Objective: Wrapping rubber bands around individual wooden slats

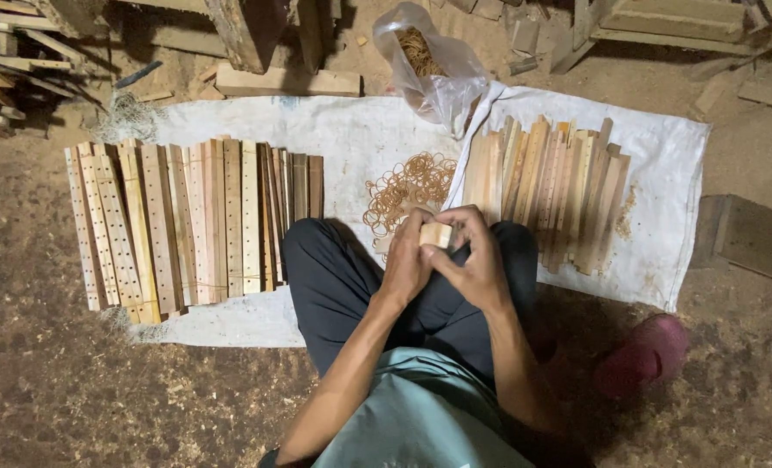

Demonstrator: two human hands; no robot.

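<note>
Both hands meet over my lap on a small bundle of pale wooden slats (436, 234), seen end-on. My left hand (406, 258) grips its left side and my right hand (475, 260) wraps its right side and top. Just beyond the hands, a loose heap of tan rubber bands (406, 188) lies on a white sack cloth (351, 139). To the right lies a pile of loose wooden slats (552, 189). To the left, bundled slats drilled with rows of holes (187, 224) lie side by side.
A clear plastic bag of rubber bands (428, 65) stands at the cloth's far edge. Wood offcuts and planks (286, 82) lie along the back. A wooden block (750, 238) sits at right, a red slipper (644, 354) near my right knee. The floor is sawdust-covered dirt.
</note>
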